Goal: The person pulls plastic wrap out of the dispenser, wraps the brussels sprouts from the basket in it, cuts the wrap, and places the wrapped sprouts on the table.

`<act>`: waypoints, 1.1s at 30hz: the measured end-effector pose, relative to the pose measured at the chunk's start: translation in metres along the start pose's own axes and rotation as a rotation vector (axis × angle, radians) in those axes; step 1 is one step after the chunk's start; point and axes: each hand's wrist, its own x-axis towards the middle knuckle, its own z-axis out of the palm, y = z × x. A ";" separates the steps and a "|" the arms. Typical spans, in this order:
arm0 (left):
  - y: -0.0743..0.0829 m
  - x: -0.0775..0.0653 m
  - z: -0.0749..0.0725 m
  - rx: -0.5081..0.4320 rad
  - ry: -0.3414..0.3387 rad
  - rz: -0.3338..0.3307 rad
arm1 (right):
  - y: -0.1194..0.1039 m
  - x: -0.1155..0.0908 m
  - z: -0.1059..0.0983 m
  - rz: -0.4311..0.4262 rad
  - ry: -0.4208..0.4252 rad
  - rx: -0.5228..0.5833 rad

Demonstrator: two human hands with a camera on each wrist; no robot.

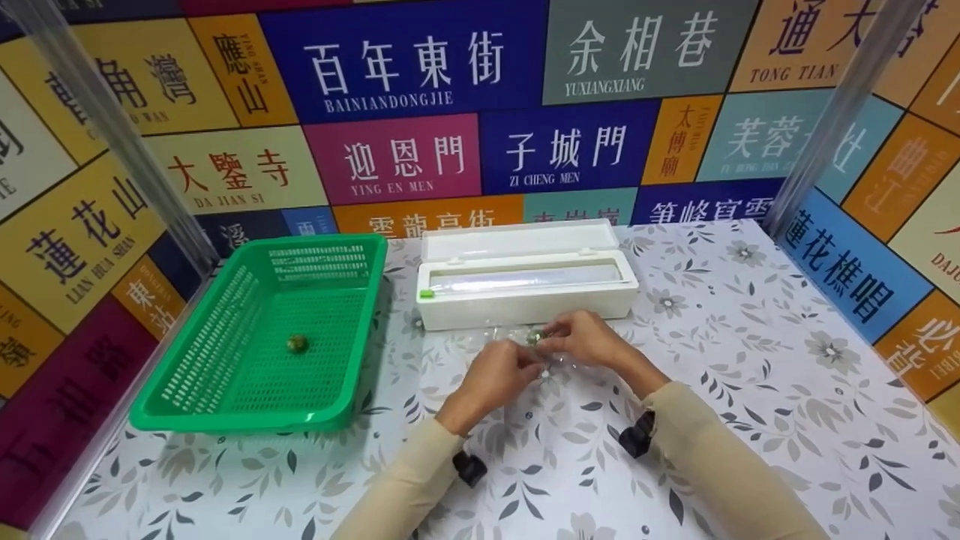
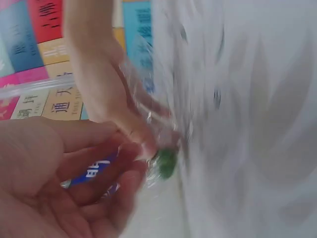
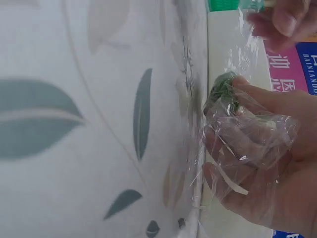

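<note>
A small round green item (image 3: 222,93) lies in clear plastic wrap (image 3: 247,141) just above the table. My right hand (image 1: 581,337) holds it, the thumb pressing its side and the film draped over the fingers. Beside it is my left hand (image 1: 499,375), its fingers bent close to the loose film. In the left wrist view, the fingers of that left hand (image 2: 89,183) come near the green item (image 2: 167,162); whether they pinch the film cannot be told. Right behind both hands stands a long white box (image 1: 529,306) of film with its lid raised.
To the left is a green plastic basket (image 1: 345,397) with one small round brownish-green item (image 1: 298,343) inside. A green slider (image 1: 426,294) sits at the box's left front edge. The floral tablecloth (image 1: 750,420) reaches patterned walls (image 1: 405,67) with clear corner posts.
</note>
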 end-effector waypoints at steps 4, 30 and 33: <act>-0.009 -0.004 0.006 -0.129 -0.026 -0.148 | -0.002 -0.008 0.005 0.053 0.005 0.159; -0.047 0.012 0.006 -0.965 -0.093 -0.366 | -0.003 -0.044 0.018 -0.224 -0.019 0.251; -0.048 0.013 0.007 -0.977 -0.086 -0.369 | -0.007 -0.043 0.022 -0.264 0.033 0.195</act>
